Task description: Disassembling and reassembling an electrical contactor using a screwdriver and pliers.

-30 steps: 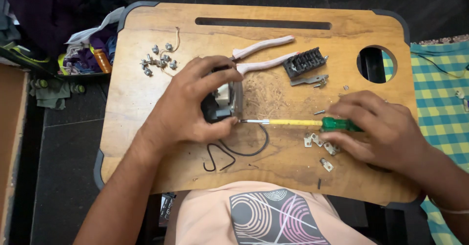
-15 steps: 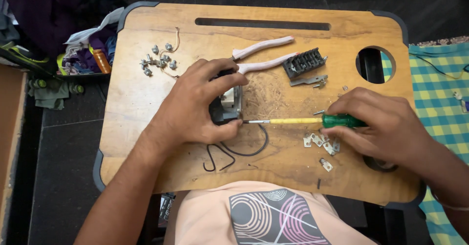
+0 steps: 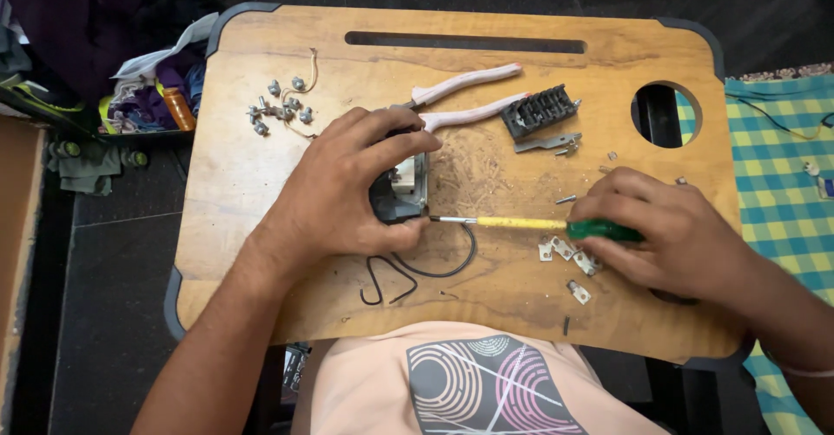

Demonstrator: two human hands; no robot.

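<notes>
Nearest the body, a black wire [image 3: 417,274] lies looped on the wooden lap desk [image 3: 252,227], at 6 o'clock from the part under work. The left hand [image 3: 343,192] is closed over a small grey and black electrical part [image 3: 401,194] near the desk's centre, fingers curled over its top. The right hand [image 3: 669,235], well apart at 3 o'clock, is clamped on the green handle of a screwdriver [image 3: 521,223]; its yellow shaft lies nearly flat, the tip touching the part's lower right edge.

Small metal brackets [image 3: 565,257] lie just beside the right hand, at 6 o'clock from the shaft. Farther out, pliers with pale pink handles [image 3: 469,96] lie at 12 o'clock from the part, a black ribbed block [image 3: 539,112] at 1 o'clock, loose screws [image 3: 278,105] at 10 o'clock.

Risk, as judged: the tip bears toward the left fingers; a slip off the part could jab them. The low shaft angle makes slipping likelier. The brackets sit where the right wrist could sweep them off.
</notes>
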